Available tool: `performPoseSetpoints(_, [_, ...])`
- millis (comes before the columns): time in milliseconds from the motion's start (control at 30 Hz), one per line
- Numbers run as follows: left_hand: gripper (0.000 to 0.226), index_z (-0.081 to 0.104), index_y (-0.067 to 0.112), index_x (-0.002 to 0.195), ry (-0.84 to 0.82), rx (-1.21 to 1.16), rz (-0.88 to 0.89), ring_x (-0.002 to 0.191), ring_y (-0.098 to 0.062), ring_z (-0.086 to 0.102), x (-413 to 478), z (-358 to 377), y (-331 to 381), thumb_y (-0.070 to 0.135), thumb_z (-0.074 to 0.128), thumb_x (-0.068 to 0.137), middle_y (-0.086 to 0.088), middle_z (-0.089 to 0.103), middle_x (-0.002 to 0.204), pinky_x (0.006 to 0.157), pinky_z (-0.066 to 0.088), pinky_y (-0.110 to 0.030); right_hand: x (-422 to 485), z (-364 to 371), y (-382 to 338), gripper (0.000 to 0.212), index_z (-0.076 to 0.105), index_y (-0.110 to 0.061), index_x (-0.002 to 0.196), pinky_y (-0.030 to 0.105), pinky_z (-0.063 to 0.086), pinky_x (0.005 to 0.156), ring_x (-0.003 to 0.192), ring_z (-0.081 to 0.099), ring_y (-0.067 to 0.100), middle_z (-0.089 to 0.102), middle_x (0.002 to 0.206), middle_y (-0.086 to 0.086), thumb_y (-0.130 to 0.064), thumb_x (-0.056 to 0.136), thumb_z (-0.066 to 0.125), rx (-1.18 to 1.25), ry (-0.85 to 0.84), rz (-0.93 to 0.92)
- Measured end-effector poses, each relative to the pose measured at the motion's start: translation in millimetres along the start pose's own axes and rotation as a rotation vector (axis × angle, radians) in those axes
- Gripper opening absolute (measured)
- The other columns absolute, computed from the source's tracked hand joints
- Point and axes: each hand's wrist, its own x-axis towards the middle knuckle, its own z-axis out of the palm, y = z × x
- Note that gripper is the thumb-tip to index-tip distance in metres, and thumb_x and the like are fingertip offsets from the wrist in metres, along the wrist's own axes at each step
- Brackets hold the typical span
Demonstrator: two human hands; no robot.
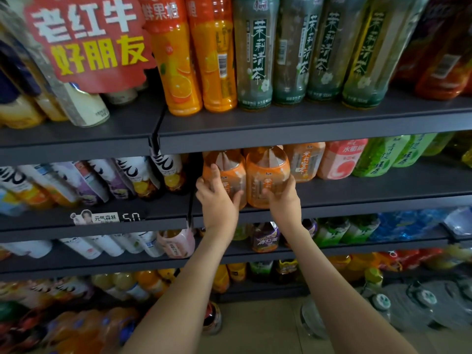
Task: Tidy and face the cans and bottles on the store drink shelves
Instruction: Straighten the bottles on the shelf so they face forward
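second shelf, left bay: the white-label bottles (102,180) lean at mixed angles, labels not square to the front. we judge this bay not yet faced, though the wide lens may exaggerate the tilt.

top shelf, near centre: one orange juice bottle (219,62) shows its barcode — needs turning.

centre, second shelf: the left hand (217,200) is wrapped round the left orange tea bottle (227,172), thumb up its side. the right hand (283,198) is wrapped round the right orange tea bottle (265,175). both bottles stand upright, side by side, at the front lip of the second shelf (370,200), labels toward us. this pair looks nearly done — perhaps a last twist left.

right of them: a third orange tea bottle (304,162), a pink bottle (339,162) and green tea bottles (378,159) sit further back, not yet brought to the lip.

our estimate: mid-task, much still to face.
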Motion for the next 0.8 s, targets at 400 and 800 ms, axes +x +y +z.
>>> performPoseSetpoints(400, [0.078,0.022,0.008,0.144,-0.052,0.036,0.12,0.133,-0.04,0.032,-71.4,8.6,-55.1,0.019,0.068,0.083,-0.024,0.024,0.149,0.1,0.044,-0.048,-72.0,-7.6,53.8,0.06,0.026,0.003,0.142,0.038,0.039,0.098,0.131,0.032,0.035,0.036,0.139,0.021,-0.008,0.092,0.058,-0.23,0.095,-0.068])
performPoseSetpoints(800, [0.053,0.039,0.011,0.139,-0.263,0.085,0.235,0.122,-0.029,0.045,-111.8,109.1,-130.7,0.015,0.058,0.09,-0.011,0.047,0.134,0.096,0.044,-0.037,-68.1,67.1,168.0,0.077,0.03,0.008,0.14,0.049,0.036,0.101,0.123,0.038,0.043,0.043,0.132,0.026,-0.013,0.079,0.073,-0.316,0.129,-0.163])
